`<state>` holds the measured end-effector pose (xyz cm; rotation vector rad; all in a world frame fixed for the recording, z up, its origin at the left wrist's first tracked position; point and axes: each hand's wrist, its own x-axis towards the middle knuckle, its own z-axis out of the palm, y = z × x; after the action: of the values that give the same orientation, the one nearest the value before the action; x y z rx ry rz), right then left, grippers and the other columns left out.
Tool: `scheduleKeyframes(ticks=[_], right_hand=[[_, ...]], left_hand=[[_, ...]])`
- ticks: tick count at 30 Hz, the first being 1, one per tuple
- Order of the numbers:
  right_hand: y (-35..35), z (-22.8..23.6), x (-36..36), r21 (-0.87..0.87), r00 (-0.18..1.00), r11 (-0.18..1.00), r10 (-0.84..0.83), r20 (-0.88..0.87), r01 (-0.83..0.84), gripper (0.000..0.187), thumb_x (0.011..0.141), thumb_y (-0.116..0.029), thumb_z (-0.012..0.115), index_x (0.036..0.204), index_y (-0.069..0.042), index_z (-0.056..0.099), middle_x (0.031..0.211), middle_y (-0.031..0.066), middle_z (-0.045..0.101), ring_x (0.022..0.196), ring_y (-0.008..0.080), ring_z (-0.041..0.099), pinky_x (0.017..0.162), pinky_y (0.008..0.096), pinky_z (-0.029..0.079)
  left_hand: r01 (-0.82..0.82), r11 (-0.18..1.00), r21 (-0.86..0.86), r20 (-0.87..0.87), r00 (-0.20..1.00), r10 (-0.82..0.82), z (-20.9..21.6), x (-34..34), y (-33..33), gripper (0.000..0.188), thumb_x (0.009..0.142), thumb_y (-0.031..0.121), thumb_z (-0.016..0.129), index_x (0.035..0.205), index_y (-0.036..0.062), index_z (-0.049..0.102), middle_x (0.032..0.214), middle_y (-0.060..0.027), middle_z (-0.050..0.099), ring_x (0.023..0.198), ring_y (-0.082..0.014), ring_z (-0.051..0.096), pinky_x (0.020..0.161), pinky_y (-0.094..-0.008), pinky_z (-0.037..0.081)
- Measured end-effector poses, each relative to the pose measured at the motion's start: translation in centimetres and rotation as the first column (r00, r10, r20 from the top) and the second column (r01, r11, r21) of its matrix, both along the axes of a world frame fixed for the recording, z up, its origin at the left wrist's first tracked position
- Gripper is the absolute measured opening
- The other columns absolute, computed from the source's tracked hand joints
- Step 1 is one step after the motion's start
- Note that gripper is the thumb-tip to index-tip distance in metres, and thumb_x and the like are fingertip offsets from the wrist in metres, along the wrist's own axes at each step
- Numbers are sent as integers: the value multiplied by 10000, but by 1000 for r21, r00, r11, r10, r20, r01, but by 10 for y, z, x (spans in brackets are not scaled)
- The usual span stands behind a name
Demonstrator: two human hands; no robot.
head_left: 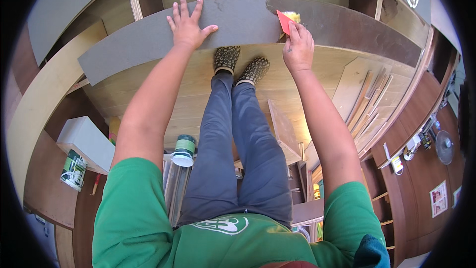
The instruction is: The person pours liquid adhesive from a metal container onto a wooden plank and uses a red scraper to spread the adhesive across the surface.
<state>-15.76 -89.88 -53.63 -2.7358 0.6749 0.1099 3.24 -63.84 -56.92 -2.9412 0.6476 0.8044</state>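
A long grey board (238,17) spans the far side in front of me. My left hand (188,30) lies flat on its left part with the fingers spread. In my right hand (299,49) is a thin red spreader (284,22), pinched between fingers and thumb and tilted against the board. A yellow lump of paste (293,17) shows beside the spreader, just beyond my fingertips; whether it sits on the blade or on the board I cannot tell. Right of the spreader, the board's surface is a darker, brownish, smeared coating (352,27); to the left it is plain grey.
Below the board are my shoes (252,71) on a wooden surface. A green-and-white can (184,150) stands left of my legs; another can (74,169) and a white box (87,141) are farther left. Wood strips (369,99) lie at the right.
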Motion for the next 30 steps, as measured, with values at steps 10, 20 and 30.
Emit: scheduleKeyframes(ticks=[10, 20, 30], right_hand=[[-58, -17, 11, 66, 969, 969, -232, -85, 238, 368, 899, -115, 502, 1245, -92, 623, 1229, 140, 634, 1080, 374, 623, 933, 469, 513], [-11, -20, -4, 271, 989, 951, -135, -64, 148, 389, 865, -25, 492, 1205, -89, 668, 1167, 133, 665, 1054, 360, 629, 926, 428, 515], [101, 36, -43, 618, 928, 693, -293, -228, 371, 320, 950, -50, 553, 1257, -62, 643, 1187, 143, 681, 1091, 289, 639, 963, 357, 493]], left_hand=[[26, 999, 31, 9, 1000, -26, -1, 2, 0, 1075, 714, 744, 705, 1587, 385, 190, 1672, -144, 58, 1540, -350, 42, 1210, -595, 115], [45, 995, -87, 28, 999, -42, -12, -2, 9, 1072, 722, 777, 668, 1590, 376, 184, 1673, -152, 41, 1541, -358, 4, 1208, -605, 58], [45, 996, -72, -36, 998, -48, 3, 5, 9, 950, 802, 704, 646, 1582, 373, 216, 1670, -118, 96, 1542, -326, 53, 1221, -565, 72]])
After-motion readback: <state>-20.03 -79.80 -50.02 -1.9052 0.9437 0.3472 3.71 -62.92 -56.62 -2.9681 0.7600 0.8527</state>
